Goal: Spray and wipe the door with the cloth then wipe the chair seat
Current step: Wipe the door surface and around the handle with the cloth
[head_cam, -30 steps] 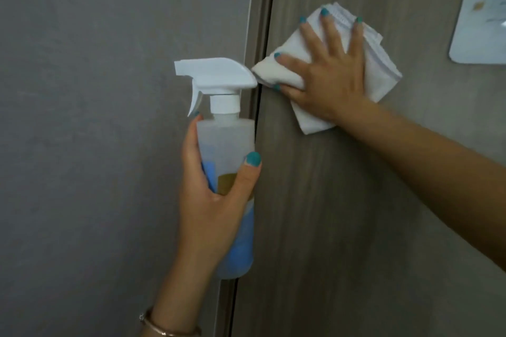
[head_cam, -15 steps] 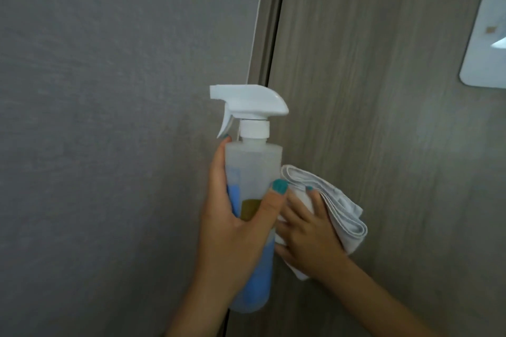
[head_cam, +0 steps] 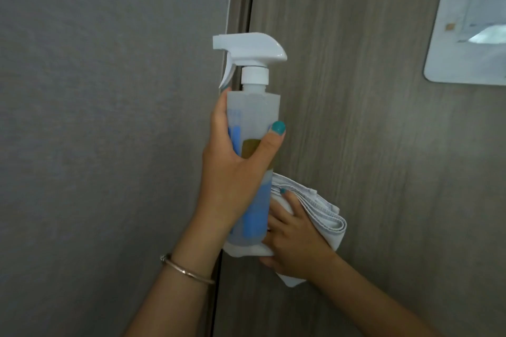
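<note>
Against the wood-grain door (head_cam: 369, 145), right hand (head_cam: 295, 249) presses a folded white cloth (head_cam: 323, 216).

right hand (head_cam: 294, 245) and cloth (head_cam: 315, 213) dropped from upper door (head_cam: 369, 145)
</note>
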